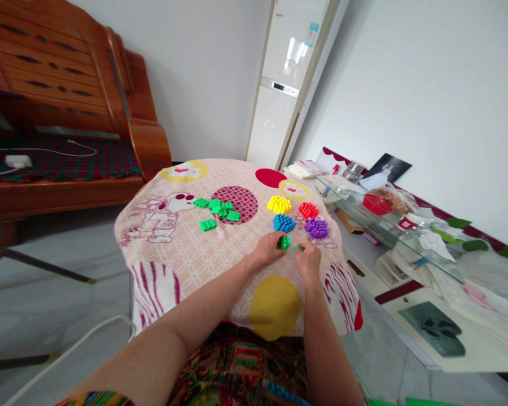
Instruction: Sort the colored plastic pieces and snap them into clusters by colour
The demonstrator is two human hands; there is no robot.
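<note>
My left hand (270,248) curls around a small upright bunch of green plastic pieces (285,243) on the cloth. Just right of it, my right hand (308,259) is closed with a single green plastic piece (298,247) pinched at its fingertips. Beyond the hands stand tight clusters of the same sort of pieces: blue (284,223), yellow (279,204), red (309,210) and purple (317,228). Off to the left lie several loose green pieces (224,210) in small flat groups. Their exact kind is too small to make out.
A patterned cloth (220,254) covers the round table. On the right, a glass-topped cabinet (355,197) carries papers, a red bowl (376,204) and bags. A wooden bench (148,146) stands at the left, and a white cabinet-like appliance (275,118) in the far corner.
</note>
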